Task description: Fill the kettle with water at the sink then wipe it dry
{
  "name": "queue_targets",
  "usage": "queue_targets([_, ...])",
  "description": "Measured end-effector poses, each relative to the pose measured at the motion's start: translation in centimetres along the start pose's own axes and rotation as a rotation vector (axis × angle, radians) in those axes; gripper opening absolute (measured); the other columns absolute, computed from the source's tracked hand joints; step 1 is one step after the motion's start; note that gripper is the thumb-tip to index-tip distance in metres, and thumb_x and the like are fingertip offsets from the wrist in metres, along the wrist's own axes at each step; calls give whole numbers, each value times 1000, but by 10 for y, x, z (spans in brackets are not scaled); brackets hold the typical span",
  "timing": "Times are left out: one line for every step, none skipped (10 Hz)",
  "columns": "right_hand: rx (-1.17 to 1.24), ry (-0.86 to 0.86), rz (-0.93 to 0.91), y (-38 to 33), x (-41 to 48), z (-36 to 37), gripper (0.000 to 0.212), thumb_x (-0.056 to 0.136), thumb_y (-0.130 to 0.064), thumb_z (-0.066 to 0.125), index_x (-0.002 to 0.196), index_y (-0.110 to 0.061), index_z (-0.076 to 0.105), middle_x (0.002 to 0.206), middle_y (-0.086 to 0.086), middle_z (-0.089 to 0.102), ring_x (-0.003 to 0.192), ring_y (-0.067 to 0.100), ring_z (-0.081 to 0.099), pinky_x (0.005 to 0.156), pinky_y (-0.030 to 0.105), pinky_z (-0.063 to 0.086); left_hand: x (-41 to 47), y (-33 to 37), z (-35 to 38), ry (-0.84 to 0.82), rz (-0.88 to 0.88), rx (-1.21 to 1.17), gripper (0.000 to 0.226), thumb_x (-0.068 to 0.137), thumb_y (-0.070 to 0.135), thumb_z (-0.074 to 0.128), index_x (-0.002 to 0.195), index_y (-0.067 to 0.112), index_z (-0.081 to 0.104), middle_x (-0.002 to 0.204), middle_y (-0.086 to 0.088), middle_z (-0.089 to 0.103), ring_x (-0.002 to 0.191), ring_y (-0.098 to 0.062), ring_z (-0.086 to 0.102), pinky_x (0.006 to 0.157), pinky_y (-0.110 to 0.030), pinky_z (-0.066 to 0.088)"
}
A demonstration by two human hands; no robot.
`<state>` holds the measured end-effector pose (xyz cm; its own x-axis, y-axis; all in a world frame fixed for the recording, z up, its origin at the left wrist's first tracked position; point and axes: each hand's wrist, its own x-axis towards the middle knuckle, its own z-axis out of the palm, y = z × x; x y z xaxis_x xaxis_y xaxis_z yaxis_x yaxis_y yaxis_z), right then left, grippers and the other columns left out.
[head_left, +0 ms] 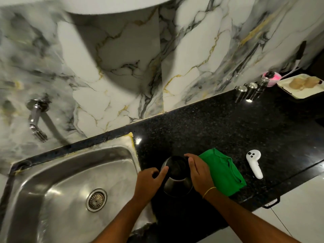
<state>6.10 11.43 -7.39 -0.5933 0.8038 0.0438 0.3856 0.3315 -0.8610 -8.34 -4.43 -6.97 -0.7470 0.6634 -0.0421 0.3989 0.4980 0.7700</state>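
Observation:
A steel kettle (pixel 176 174) with a black top stands on the black granite counter just right of the sink (pixel 57 174). My left hand (pixel 149 183) rests against its left side, thumb reaching toward the lid. On the kettle's right side lies my right hand (pixel 199 172), its fingers curled over the black lid. Whether either hand truly grips the kettle is unclear. A green cloth (pixel 222 171) lies crumpled on the counter right behind my right hand. The wall tap (pixel 36 118) hangs above the sink's back left, with no water running.
A white handheld controller (pixel 254 163) lies right of the cloth. At the counter's far right stand three small steel canisters (pixel 250 90), a pink object (pixel 271 78) and a cream tray (pixel 301 85). The counter's front edge runs diagonally at lower right.

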Motion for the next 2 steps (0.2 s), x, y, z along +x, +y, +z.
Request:
queue_targets([-164, 23, -29, -17, 3, 4, 58, 98, -54, 31, 123, -19, 70, 125, 2, 72, 121, 23, 66, 107, 49, 48, -1, 4, -15, 23, 98, 130, 55, 91, 71, 56, 68, 21, 63, 60, 7, 63, 57, -5, 60, 60, -29, 49])
queue_targets([-425, -43, -137, -49, 10, 19, 60, 95, -54, 30, 142, -29, 58, 153, -6, 55, 149, 19, 42, 123, 54, 24, 7, 6, -43, 114, 230, 201, 32, 96, 56, 59, 101, 28, 73, 92, 6, 78, 85, -11, 72, 82, -29, 57])
